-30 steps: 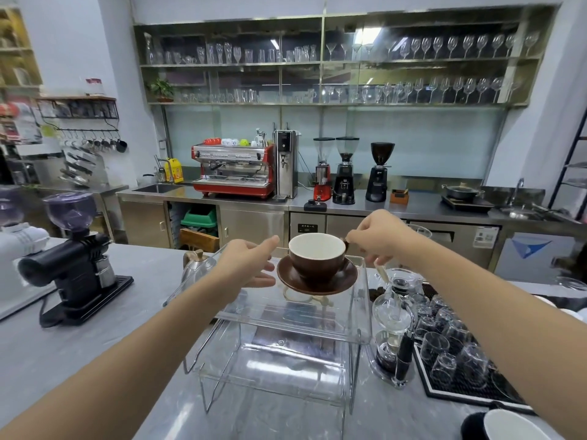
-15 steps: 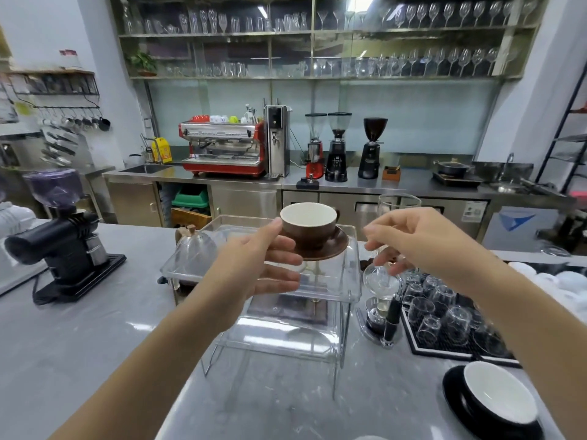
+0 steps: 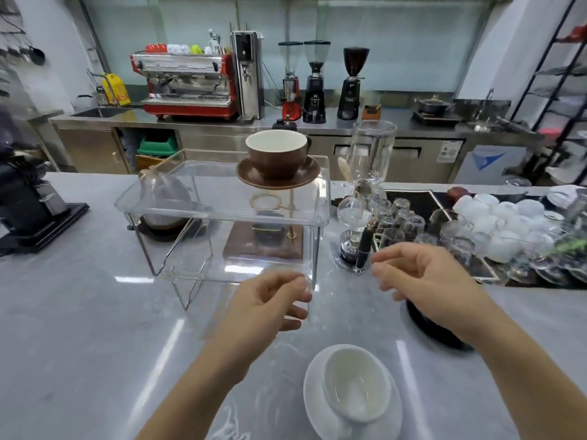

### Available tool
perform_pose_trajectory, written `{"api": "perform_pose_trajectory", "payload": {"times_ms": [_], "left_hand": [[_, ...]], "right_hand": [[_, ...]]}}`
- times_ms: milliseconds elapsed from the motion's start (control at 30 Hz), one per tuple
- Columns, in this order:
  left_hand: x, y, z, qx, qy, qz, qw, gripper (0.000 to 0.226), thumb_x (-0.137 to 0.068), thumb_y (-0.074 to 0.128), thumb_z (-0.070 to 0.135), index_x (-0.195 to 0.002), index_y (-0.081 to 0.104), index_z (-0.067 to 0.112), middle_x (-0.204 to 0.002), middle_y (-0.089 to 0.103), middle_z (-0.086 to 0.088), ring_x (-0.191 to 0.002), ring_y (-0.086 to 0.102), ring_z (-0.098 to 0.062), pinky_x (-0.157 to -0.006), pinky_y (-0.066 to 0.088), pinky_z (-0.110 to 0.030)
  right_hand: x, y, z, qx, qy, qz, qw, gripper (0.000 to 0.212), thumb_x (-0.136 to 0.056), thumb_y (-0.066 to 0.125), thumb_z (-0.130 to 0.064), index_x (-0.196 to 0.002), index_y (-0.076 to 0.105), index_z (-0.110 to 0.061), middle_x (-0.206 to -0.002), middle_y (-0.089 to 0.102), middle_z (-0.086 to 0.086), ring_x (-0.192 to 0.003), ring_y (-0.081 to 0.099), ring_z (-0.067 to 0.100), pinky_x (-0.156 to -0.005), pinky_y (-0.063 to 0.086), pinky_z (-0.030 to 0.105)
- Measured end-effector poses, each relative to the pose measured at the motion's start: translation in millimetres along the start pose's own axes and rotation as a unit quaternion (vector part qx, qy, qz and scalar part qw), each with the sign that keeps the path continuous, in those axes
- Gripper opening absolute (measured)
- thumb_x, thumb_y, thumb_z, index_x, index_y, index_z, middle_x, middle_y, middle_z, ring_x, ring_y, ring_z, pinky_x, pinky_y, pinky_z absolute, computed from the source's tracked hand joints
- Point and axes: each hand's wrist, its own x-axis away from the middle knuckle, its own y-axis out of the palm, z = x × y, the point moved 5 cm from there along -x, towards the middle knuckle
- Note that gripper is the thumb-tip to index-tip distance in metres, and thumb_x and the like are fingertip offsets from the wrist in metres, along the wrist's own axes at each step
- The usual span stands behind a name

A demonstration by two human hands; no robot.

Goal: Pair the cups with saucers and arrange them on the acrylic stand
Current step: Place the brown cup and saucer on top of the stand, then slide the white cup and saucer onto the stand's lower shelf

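Saucer [image 3: 425, 328] half-hidden under right hand [image 3: 425, 281]

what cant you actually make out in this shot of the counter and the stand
All in the head view:
- Black saucer: mostly covered by the right hand; whether a cup sits on it cannot be told.
- White saucer: cut off by the bottom edge.
- Brown cup handle: behind the cup, barely showing.
- Black grinder: blurred, cut by the left edge.
- White cups at right: smeared, uncountable.

A café bar: a red espresso machine [image 3: 187, 82] and grinders [image 3: 317, 81] on the far steel counter [image 3: 397, 122], glasses [image 3: 400, 217] at right.
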Motion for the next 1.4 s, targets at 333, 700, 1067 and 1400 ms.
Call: {"api": "perform_pose_trajectory", "payload": {"times_ms": [333, 700, 1067, 1400], "left_hand": [[9.2, 16.6, -111.8, -0.189, -0.074, 0.036, 0.978, 0.044, -0.084, 0.071, 0.049, -0.121, 0.068, 0.025, -0.092, 0.072, 0.011, -0.081, 0.071, -0.005, -0.079, 0.059, -0.03], [14.8, 27.9, -142.9, -0.222, -0.094, 0.005, 0.97, 0.072, -0.074, 0.079, 0.056, -0.137, 0.057, 0.029, -0.111, 0.064, 0.015, -0.09, 0.068, 0.0, -0.087, 0.06, -0.033], [17.1, 35.3, -164.4, -0.122, -0.163, -0.014, 0.979, 0.068, -0.07, 0.085, 0.05, -0.129, 0.059, 0.028, -0.109, 0.067, 0.01, -0.097, 0.071, -0.014, -0.087, 0.062, -0.041], [18.4, 41.9, -179.0, -0.012, -0.224, -0.028, 0.974, 0.037, -0.07, 0.087, 0.033, -0.1, 0.077, 0.014, -0.087, 0.081, -0.005, -0.082, 0.079, -0.027, -0.071, 0.066, -0.049]], "right_hand": [[50.5, 35.7, 125.6, 0.077, 0.133, 0.004, 0.988, 0.019, -0.085, 0.072, -0.028, -0.104, 0.069, -0.03, -0.103, 0.071, -0.007, -0.088, 0.069, 0.009, -0.08, 0.055, 0.025], [86.3, 49.2, 167.3, 0.071, 0.226, 0.017, 0.971, 0.049, -0.086, 0.07, -0.044, -0.128, 0.055, -0.026, -0.117, 0.061, -0.007, -0.095, 0.062, 0.004, -0.072, 0.049, 0.023], [93.9, 57.0, 175.1, -0.038, 0.261, 0.011, 0.964, 0.026, -0.083, 0.074, -0.039, -0.102, 0.057, -0.043, -0.108, 0.066, -0.005, -0.095, 0.069, 0.019, -0.081, 0.061, 0.045], [101.4, 65.0, 183.0, -0.154, 0.307, 0.004, 0.939, 0.032, -0.081, 0.078, -0.029, -0.101, 0.072, -0.004, -0.092, 0.078, 0.017, -0.082, 0.076, 0.033, -0.074, 0.063, 0.05]]}}
